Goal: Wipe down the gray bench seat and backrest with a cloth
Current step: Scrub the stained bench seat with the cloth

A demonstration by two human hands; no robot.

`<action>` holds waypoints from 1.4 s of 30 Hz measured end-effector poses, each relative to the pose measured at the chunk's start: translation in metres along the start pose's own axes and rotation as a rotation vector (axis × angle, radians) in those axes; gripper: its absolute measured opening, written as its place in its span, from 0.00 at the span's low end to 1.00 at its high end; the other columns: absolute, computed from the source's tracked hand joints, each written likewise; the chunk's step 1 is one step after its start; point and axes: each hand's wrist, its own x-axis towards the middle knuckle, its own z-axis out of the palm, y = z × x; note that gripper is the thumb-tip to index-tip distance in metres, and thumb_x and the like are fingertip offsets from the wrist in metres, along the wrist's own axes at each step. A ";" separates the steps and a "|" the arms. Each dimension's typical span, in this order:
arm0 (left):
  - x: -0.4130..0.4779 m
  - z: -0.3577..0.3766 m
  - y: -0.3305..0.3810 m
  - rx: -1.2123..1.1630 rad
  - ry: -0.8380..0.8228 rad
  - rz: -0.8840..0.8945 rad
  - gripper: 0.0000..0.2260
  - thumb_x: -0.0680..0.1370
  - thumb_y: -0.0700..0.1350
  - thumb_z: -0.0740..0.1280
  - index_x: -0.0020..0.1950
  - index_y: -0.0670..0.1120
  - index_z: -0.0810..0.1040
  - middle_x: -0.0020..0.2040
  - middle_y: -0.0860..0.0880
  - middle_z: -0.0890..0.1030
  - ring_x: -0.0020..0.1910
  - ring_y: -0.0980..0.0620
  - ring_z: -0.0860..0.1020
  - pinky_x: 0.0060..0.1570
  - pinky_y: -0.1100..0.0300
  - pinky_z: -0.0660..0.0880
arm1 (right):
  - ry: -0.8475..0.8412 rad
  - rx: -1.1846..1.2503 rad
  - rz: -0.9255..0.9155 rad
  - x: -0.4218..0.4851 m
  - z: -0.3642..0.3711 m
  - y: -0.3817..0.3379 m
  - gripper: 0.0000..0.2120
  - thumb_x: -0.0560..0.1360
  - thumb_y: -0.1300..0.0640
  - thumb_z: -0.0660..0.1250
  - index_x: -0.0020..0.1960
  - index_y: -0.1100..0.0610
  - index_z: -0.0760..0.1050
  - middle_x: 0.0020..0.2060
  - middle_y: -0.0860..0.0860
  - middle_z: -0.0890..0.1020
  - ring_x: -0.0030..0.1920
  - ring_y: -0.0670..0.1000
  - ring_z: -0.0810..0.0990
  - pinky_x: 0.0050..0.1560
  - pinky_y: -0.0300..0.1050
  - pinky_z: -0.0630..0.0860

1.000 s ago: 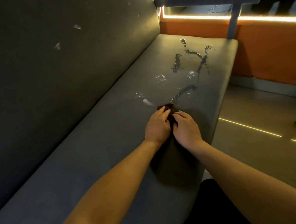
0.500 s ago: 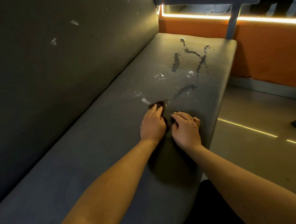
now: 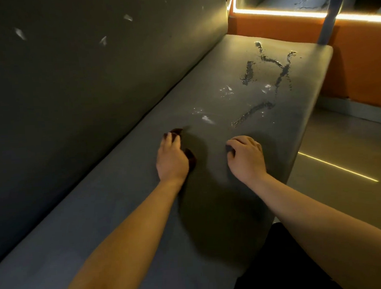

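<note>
Watching the head cam feed here. My left hand [image 3: 171,161] is down on the gray seat [image 3: 122,215] with its fingers bent over a bunched dark cloth [image 3: 177,131], gripping it. Only two bits of the cloth show, one past the fingertips and one by the thumb; the rest is under the palm.

My right hand [image 3: 247,158] sits on the seat well apart from the left, knuckles up and fingers curled. There's a dark spot under its fingertips, and I can't tell if that's shadow or something pinched.

Further along the seat are dark, grainy, wet-looking trails [image 3: 281,71] in loose strokes, which I can't read as letters. Between them and my hands are white flecks [image 3: 207,118]. The backrest [image 3: 70,84] has a few pale smears [image 3: 20,33] too, and both surfaces look like matte, fine-textured upholstery.

Behind the bench end there's an orange wall [image 3: 358,56], a glowing light strip [image 3: 277,11] and a gray post [image 3: 331,17], cut off at the top. The floor [image 3: 341,139] is smooth with thin lit lines.
</note>
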 end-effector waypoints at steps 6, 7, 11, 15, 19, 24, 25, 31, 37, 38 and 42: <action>-0.009 -0.017 -0.047 -0.003 0.035 -0.247 0.24 0.85 0.45 0.53 0.82 0.47 0.59 0.83 0.45 0.53 0.82 0.45 0.51 0.79 0.48 0.55 | -0.087 0.016 -0.123 -0.014 0.021 -0.044 0.16 0.82 0.53 0.63 0.69 0.50 0.76 0.68 0.47 0.76 0.71 0.51 0.70 0.75 0.51 0.63; -0.013 -0.014 -0.042 -0.018 0.016 -0.241 0.24 0.85 0.46 0.53 0.82 0.46 0.59 0.83 0.44 0.53 0.82 0.45 0.51 0.79 0.49 0.55 | -0.091 0.003 -0.120 -0.016 0.023 -0.045 0.16 0.82 0.53 0.63 0.69 0.50 0.76 0.67 0.47 0.76 0.71 0.51 0.71 0.74 0.51 0.64; -0.024 0.001 -0.001 -0.082 -0.065 -0.119 0.24 0.83 0.43 0.54 0.81 0.44 0.62 0.82 0.43 0.56 0.81 0.43 0.53 0.78 0.51 0.54 | -0.080 0.079 -0.054 -0.012 0.020 -0.044 0.15 0.81 0.57 0.63 0.66 0.51 0.78 0.65 0.47 0.79 0.68 0.50 0.73 0.72 0.50 0.66; -0.043 0.012 0.036 -0.161 -0.189 -0.010 0.23 0.85 0.43 0.52 0.81 0.47 0.62 0.83 0.46 0.56 0.81 0.46 0.53 0.78 0.51 0.55 | -0.095 0.106 -0.005 -0.017 0.018 -0.045 0.18 0.82 0.59 0.61 0.71 0.55 0.76 0.70 0.50 0.77 0.73 0.52 0.71 0.76 0.50 0.65; -0.045 -0.002 0.017 -0.147 -0.215 0.080 0.23 0.84 0.41 0.55 0.81 0.47 0.63 0.83 0.47 0.57 0.81 0.47 0.54 0.78 0.53 0.55 | -0.105 0.049 -0.044 -0.026 0.023 -0.049 0.19 0.82 0.60 0.61 0.73 0.56 0.74 0.72 0.52 0.75 0.76 0.53 0.68 0.78 0.51 0.62; -0.041 -0.036 -0.068 0.031 0.079 -0.199 0.24 0.83 0.40 0.56 0.80 0.46 0.64 0.82 0.44 0.57 0.81 0.44 0.55 0.78 0.52 0.54 | -0.091 0.042 -0.129 -0.038 0.030 -0.055 0.16 0.82 0.56 0.62 0.69 0.52 0.76 0.69 0.48 0.77 0.72 0.52 0.71 0.77 0.52 0.62; -0.044 -0.041 -0.081 0.018 0.080 -0.282 0.24 0.84 0.42 0.55 0.81 0.46 0.62 0.83 0.45 0.55 0.81 0.45 0.53 0.79 0.50 0.55 | -0.101 0.044 -0.131 -0.039 0.032 -0.054 0.16 0.83 0.56 0.62 0.70 0.52 0.76 0.69 0.48 0.77 0.72 0.52 0.71 0.76 0.52 0.62; -0.055 -0.010 -0.027 -0.067 -0.038 -0.130 0.25 0.83 0.42 0.54 0.81 0.44 0.61 0.82 0.41 0.55 0.81 0.43 0.53 0.79 0.52 0.52 | -0.084 0.058 -0.114 -0.043 0.034 -0.052 0.17 0.82 0.57 0.62 0.70 0.52 0.76 0.70 0.48 0.76 0.73 0.50 0.70 0.76 0.50 0.62; -0.068 0.000 0.011 -0.059 -0.173 0.022 0.25 0.85 0.44 0.55 0.83 0.49 0.57 0.83 0.47 0.52 0.82 0.47 0.51 0.78 0.51 0.53 | -0.076 0.043 -0.124 -0.046 0.030 -0.050 0.18 0.82 0.59 0.62 0.71 0.54 0.76 0.71 0.50 0.76 0.74 0.51 0.70 0.76 0.50 0.61; -0.066 -0.003 0.003 -0.023 -0.162 0.030 0.25 0.85 0.45 0.57 0.83 0.49 0.57 0.83 0.48 0.53 0.82 0.47 0.52 0.78 0.52 0.54 | -0.073 0.042 -0.136 -0.047 0.031 -0.049 0.17 0.82 0.59 0.62 0.70 0.54 0.76 0.70 0.50 0.77 0.73 0.51 0.70 0.76 0.50 0.62; -0.056 -0.023 -0.050 0.079 -0.040 -0.067 0.26 0.83 0.45 0.62 0.81 0.47 0.61 0.83 0.46 0.55 0.81 0.45 0.55 0.78 0.52 0.55 | -0.071 0.049 -0.143 -0.049 0.032 -0.048 0.16 0.83 0.58 0.63 0.70 0.53 0.76 0.70 0.49 0.77 0.72 0.51 0.72 0.76 0.49 0.62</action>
